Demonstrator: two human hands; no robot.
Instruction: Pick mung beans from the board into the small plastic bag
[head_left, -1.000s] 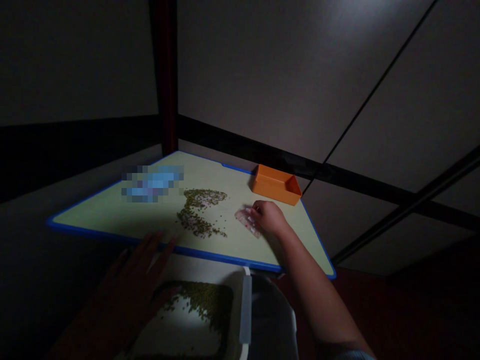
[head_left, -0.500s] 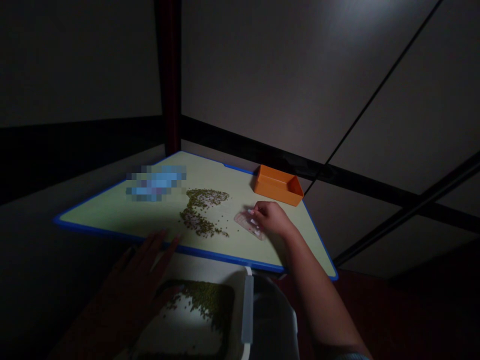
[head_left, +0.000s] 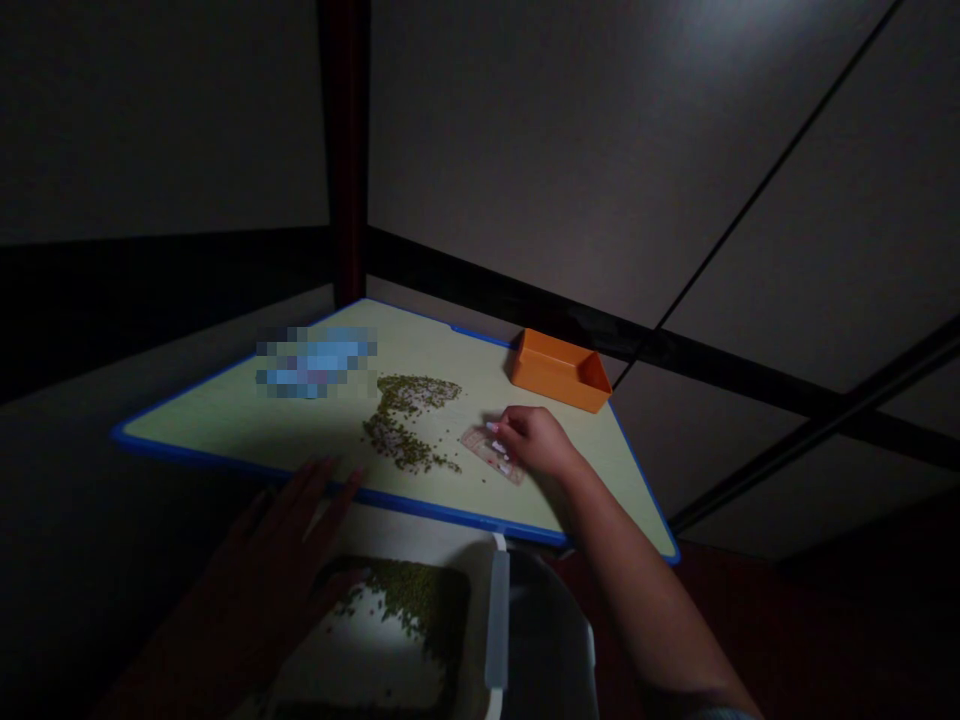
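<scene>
My right hand [head_left: 534, 440], fingers pinched, holds a flat, see-through pinkish plastic card [head_left: 491, 455] low over the pale board [head_left: 247, 430]. Whether the card touches the board, I cannot tell. Left of the card lie small green beans [head_left: 405, 458] in a loose curved patch, with a few strays scattered around. In deep shadow, my left hand [head_left: 289, 530] has its fingers spread over the board's near blue edge, above a white bin [head_left: 480, 560]. More green beans [head_left: 427, 600] lie inside that bin.
An orange open box [head_left: 559, 378] stands at the board's far right corner. A blurred-out blue item [head_left: 315, 362] lies at the left. Behind the board rise pale wall panels [head_left: 510, 150] and a dark red post [head_left: 349, 150]. A dark container [head_left: 551, 630] stands beside the bin.
My right hand and the card have shifted slightly left, closer to the bean patch. My left hand stays where it was.
</scene>
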